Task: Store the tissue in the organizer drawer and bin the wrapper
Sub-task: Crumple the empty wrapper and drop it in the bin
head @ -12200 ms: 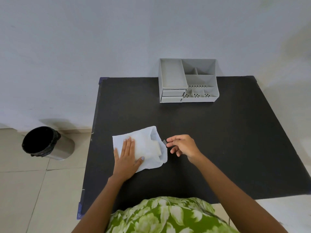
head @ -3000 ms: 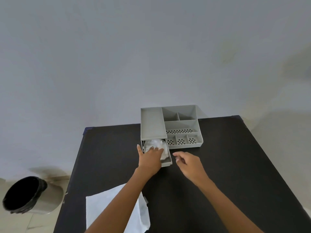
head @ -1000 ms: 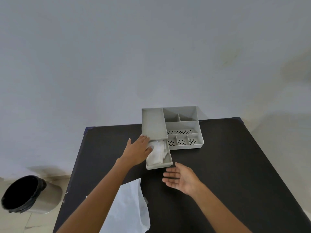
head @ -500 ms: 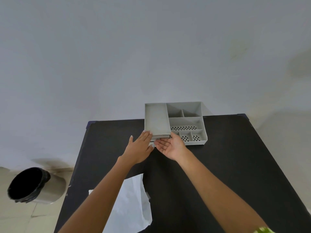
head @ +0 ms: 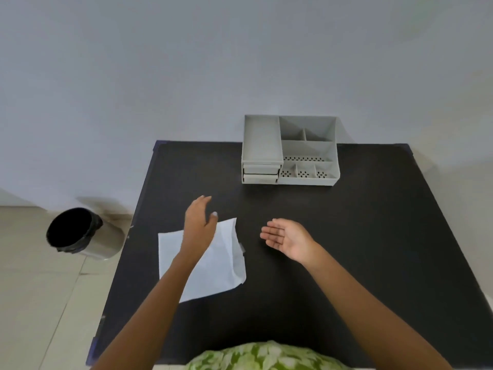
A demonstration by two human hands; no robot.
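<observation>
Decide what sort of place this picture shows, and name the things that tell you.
Probably a plain indoor room set up as a work spot: a black table against a bare wall, a grey desk organizer, and a lined bin on the tiled floor.

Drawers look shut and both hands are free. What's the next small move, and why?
Probably lower the left hand onto the white wrapper and pinch it up. The wrapper lies flat on the table under that open hand, and the bin stands on the floor to the left.

A plain indoor room, home or office: bare white wall [head: 186, 76], tiled floor [head: 40, 289], black table [head: 346, 236], grey desk organizer [head: 290, 153] far, lined waste bin [head: 80, 233] left.
</observation>
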